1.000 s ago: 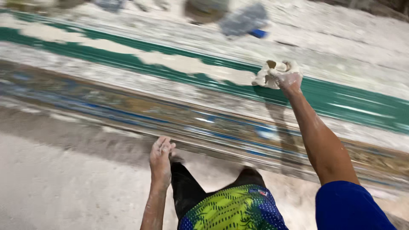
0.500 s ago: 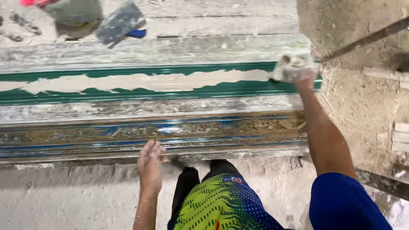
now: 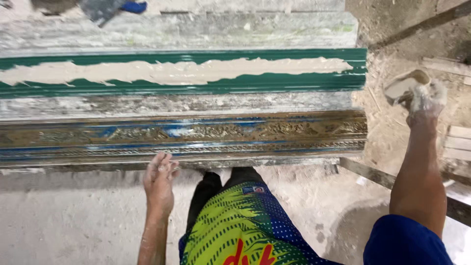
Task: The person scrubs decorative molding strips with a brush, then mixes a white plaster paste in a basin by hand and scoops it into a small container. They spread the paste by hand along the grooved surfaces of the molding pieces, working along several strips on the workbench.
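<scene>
My right hand [image 3: 426, 98], caked pale, is cupped around a small scoop of wet plaster [image 3: 403, 84], fingers curled under it, probably so the mix does not spill; it hangs out past the end of the green mould [image 3: 196, 86], over the dusty floor [image 3: 382, 142]. My left hand [image 3: 159, 179] holds nothing: its fingers lie flat and together against the lower edge of the ornate blue-and-gold mould [image 3: 196, 132], likely to steady me as I lean over the work. A ragged band of plaster [image 3: 171, 71] runs along the green mould's channel. At the far edge lies a trowel with a blue handle [image 3: 115, 7], well apart from both hands.
</scene>
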